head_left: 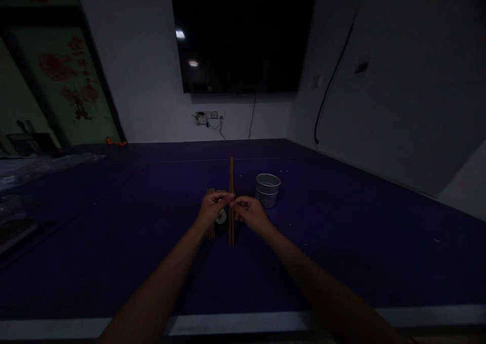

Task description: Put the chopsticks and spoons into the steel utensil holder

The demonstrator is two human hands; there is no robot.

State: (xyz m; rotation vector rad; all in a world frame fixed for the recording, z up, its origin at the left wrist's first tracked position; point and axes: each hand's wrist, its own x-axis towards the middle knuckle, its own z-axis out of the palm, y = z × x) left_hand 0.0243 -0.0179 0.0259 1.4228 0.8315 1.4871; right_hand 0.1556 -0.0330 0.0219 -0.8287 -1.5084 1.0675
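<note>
In the head view, a few light-brown chopsticks [231,174] stand in line with my view, pinched near their middle. My left hand [212,208] grips them from the left, thumb and fingers together. From the right, my right hand [248,212] has its closed fingertips on the same chopsticks. More chopsticks [210,235] lie on the table, partly hidden under my left hand. Beside that hand is a round white item [221,216] with a hole, perhaps a tape roll. A silvery metal cup [268,192] with small holes stands just right of my right hand.
The table has a dark purple cover [360,247] and a pale front edge [235,323]. Clear plastic wrapping [45,166] and a flat object [15,235] lie at the left. Small orange items [116,142] are at the back left. Tiny white scraps dot the cover.
</note>
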